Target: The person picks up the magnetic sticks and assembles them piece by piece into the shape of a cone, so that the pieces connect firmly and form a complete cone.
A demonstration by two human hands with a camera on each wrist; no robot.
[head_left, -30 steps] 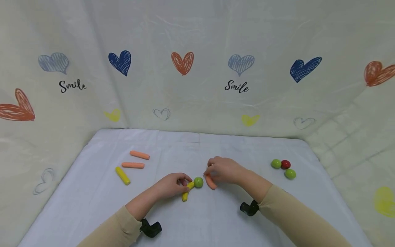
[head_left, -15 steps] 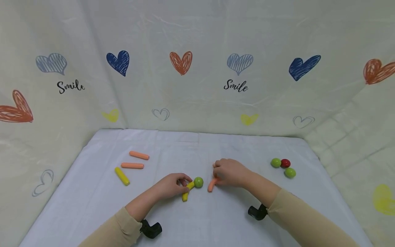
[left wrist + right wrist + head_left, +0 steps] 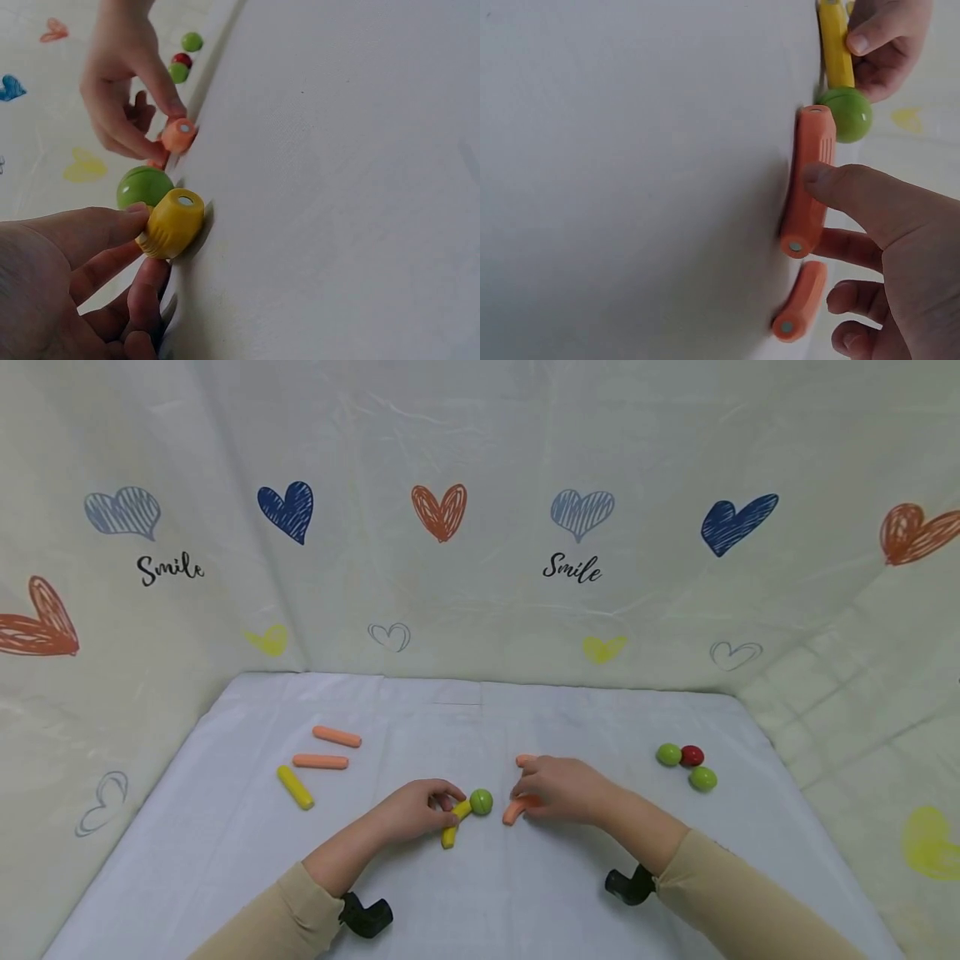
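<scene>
Hands [image 3: 422, 810] [image 3: 564, 789] pinch yellow stick [image 3: 836, 49] left, orange stick [image 3: 801, 214] right; green ball [image 3: 481, 802] between.

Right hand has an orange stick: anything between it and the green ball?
Nothing visible: the head view shows only white cloth between the orange stick and the green ball. The other orange stick lies on the far side of the right hand, off that path.

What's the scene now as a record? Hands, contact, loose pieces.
Left hand: pinches yellow plastic-looking rod
Right hand: pinches orange plastic-looking rod
Contact: pinched yellow rod touches glossy green ball; pinched orange rod is apart from it
Beside right hand: second orange rod, partly hidden
Head view, left: two orange rods, one yellow rod
Head view, right: two green balls, one red ball
</scene>
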